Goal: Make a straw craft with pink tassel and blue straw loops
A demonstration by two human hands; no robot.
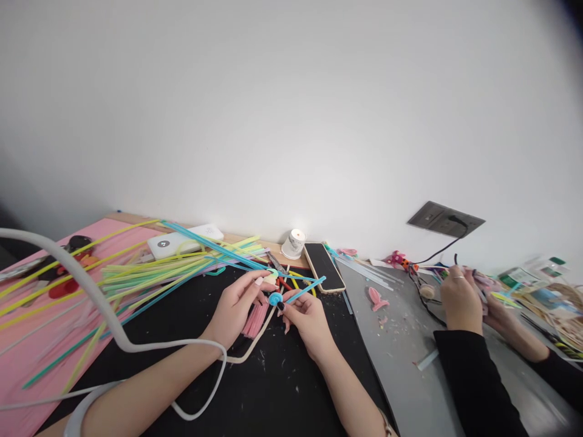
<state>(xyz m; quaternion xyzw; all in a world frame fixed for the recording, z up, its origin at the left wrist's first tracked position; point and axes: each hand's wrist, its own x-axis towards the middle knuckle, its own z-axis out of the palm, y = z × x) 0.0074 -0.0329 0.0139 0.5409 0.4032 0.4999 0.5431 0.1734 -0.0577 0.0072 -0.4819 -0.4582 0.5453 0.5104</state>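
Observation:
Between my hands is a blue pipe cleaner [276, 299], its one end wound into a small flat coil and its straight tail pointing up to the right. My right hand [310, 321] pinches it near the coil with thumb and fingertips. My left hand [237, 303] is closed, its fingertips at a pale green, fuzzy coiled piece [272, 277] just above the blue coil; the fingers partly hide it. Beneath my left fingers lies a bundle of short pink sticks [256, 320] on the black mat [195, 370].
Long yellow, green and blue pipe cleaners [155, 267] spread across the left. A white power bank [184, 241], a paper cup [294, 244] and a phone [324, 267] stand or lie near the wall. White cable [104, 303] crosses my left arm. At right, a co-worker's hands [462, 300] work.

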